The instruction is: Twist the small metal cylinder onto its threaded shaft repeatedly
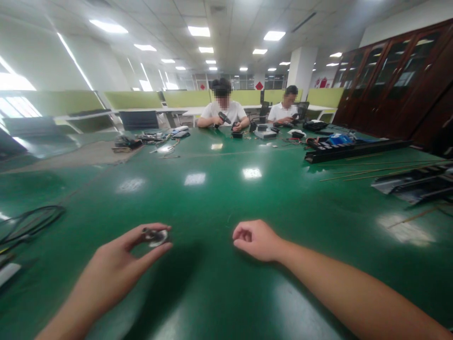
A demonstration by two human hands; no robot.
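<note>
Between the thumb and fingertips of my left hand (120,262) is a small metal part (155,237), roundish, silver and dark, with a short stub pointing left. It is held above the green tabletop (212,208), and the hand casts a shadow to its right. My right hand (257,240) rests low over the table, across a gap from the left. Its fingers are curled in with the thumb against them. Whatever may be inside that curl is hidden.
Black cables (35,222) lie at the left edge. Black metal channels (354,150) and thin rods (382,170) lie at the right. Across the table, a person (226,111) holds a dark power tool, and another person (283,113) sits further right. Electronics clutter (166,136) lies at the far left.
</note>
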